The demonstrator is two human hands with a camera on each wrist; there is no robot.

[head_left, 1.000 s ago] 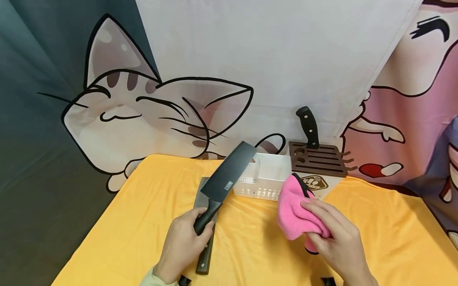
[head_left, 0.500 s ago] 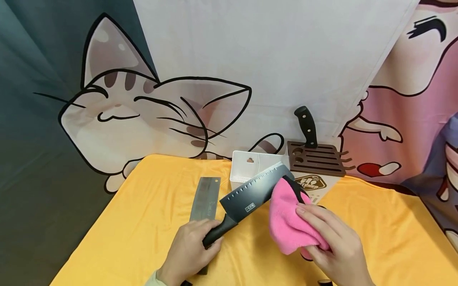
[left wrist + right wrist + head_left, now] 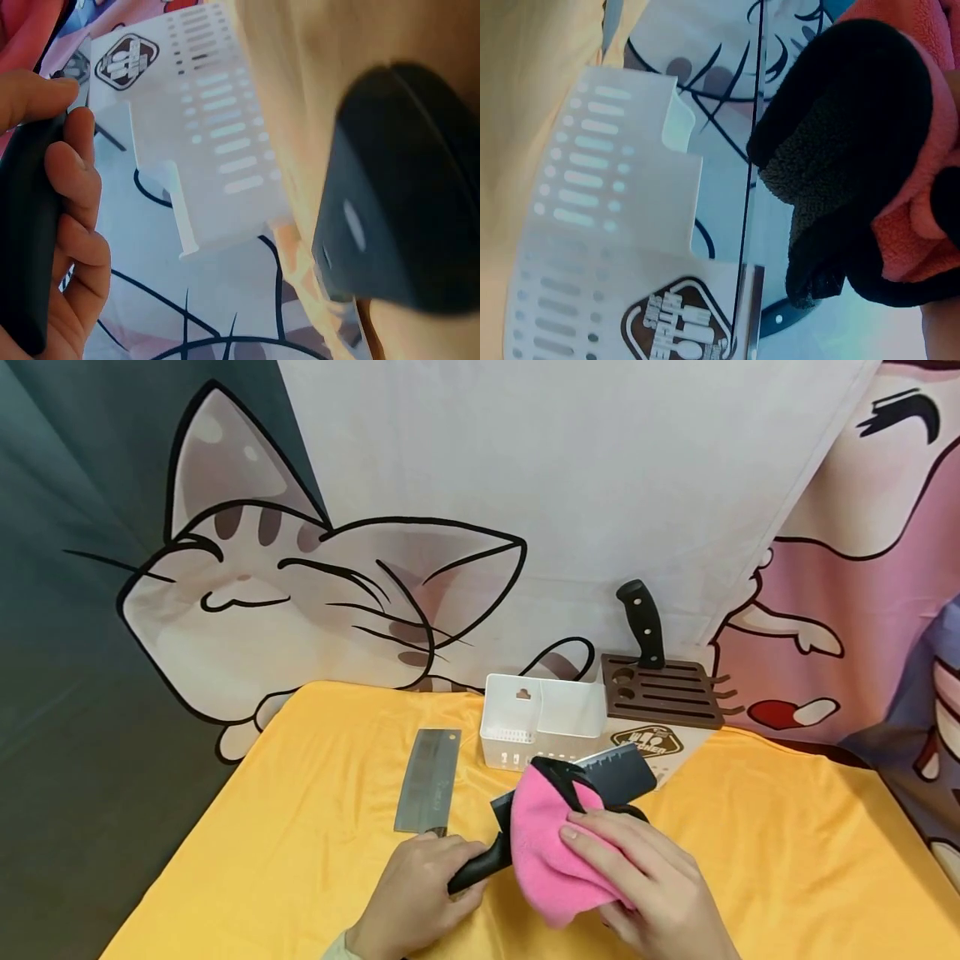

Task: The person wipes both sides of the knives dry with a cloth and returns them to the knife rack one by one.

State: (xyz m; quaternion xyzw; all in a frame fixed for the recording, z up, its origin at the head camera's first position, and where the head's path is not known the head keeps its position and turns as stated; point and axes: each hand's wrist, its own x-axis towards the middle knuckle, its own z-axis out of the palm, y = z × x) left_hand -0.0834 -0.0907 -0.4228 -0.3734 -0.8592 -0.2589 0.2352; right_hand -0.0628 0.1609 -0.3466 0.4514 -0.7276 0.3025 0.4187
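Note:
My left hand [image 3: 420, 889] grips the black handle of a dark cleaver [image 3: 621, 777], whose blade points right and slightly away, raised off the cloth. In the left wrist view its fingers [image 3: 79, 184] curl round that handle [image 3: 28, 225]. A pink towel with black trim [image 3: 551, 856] is held in my right hand [image 3: 652, 885] and covers the middle of the blade. The right wrist view has the blade edge-on [image 3: 751, 187] beside the towel's dark underside [image 3: 832, 142]. A second, grey cleaver [image 3: 430, 781] lies flat left of centre, its handle mostly behind my left hand.
At the back stands a white knife holder [image 3: 570, 739] with open bins and a brown slotted top [image 3: 667, 700]. A black-handled knife [image 3: 642, 622] stands in one slot. A yellow cloth [image 3: 285, 843] covers the table; a printed curtain [image 3: 600, 485] hangs behind.
My left hand has tilted the cleaver down to the right and shifted slightly right. My right hand has moved left with the towel, bringing it over the blade.

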